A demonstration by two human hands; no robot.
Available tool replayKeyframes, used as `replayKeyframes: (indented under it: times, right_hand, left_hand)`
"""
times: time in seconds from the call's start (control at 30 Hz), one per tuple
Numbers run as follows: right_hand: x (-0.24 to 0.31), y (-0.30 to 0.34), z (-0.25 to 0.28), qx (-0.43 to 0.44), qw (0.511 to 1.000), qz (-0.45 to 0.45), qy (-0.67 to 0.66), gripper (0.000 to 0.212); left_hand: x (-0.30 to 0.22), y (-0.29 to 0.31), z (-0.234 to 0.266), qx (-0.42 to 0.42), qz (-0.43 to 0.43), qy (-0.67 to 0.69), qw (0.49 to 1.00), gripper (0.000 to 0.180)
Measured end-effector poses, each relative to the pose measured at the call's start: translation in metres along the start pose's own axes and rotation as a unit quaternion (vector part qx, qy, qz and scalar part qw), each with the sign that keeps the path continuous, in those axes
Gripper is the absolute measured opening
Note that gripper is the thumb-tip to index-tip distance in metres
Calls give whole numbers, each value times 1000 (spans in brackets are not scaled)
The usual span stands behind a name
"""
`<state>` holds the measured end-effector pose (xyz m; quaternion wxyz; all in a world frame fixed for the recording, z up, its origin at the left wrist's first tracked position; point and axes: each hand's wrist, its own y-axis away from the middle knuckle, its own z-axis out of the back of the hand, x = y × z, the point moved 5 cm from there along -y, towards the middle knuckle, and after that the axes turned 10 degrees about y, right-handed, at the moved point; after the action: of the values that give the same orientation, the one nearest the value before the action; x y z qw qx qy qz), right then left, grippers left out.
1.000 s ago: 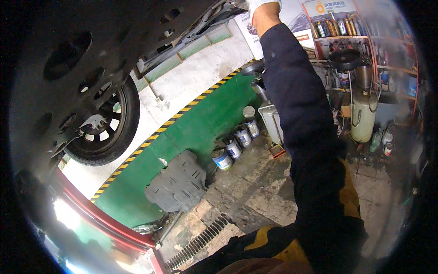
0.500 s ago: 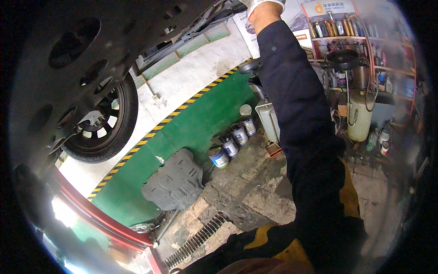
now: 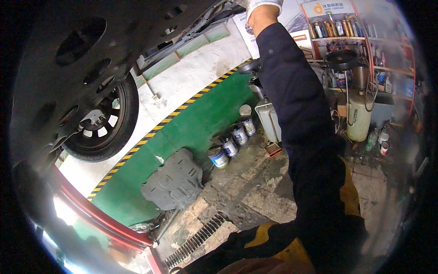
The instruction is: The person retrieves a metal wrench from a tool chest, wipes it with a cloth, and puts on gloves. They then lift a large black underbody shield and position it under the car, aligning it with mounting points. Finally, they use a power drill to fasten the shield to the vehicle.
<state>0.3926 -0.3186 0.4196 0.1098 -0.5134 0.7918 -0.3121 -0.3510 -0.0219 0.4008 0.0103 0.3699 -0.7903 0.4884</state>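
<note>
My right hand [image 3: 266,4], in a white glove with the wrist bare, is raised to the top edge of the view. It is beside the front edge of a car's dark underside [image 3: 137,27], which fills the upper left overhead. The frame cuts off the fingers, so whether they grip anything is hidden. My right arm, in a dark sleeve [image 3: 301,105], stretches upward from the lower right. My left hand is out of view.
A wheel [image 3: 102,123] hangs at the left near a red lift post [image 3: 100,219]. Below are a grey plastic undertray [image 3: 175,180], several paint cans [image 3: 219,156] and a floor grate [image 3: 196,239]. Bottle shelves [image 3: 340,39], an oil drainer [image 3: 359,114] and a pale canister [image 3: 269,121] stand right.
My right hand and forearm have shifted slightly to the left along the car's edge. The car and the things on the floor look the same.
</note>
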Motion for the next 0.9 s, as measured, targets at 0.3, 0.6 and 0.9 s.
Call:
replayKeyframes:
  times: [0.3, 0.6, 0.9]
  right_hand:
    - [4, 18, 0, -6, 988, -152, -23, 43]
    - [-5, 3, 2, 20, 987, -129, -92, 36]
    - [-4, 5, 5, 63, 991, -108, -57, 23]
  left_hand:
    - [1, -18, 31, -70, -36, 73, 994, 35]
    - [4, -18, 15, 40, 35, 104, 993, 38]
    - [9, 19, -26, -36, -14, 74, 997, 42]
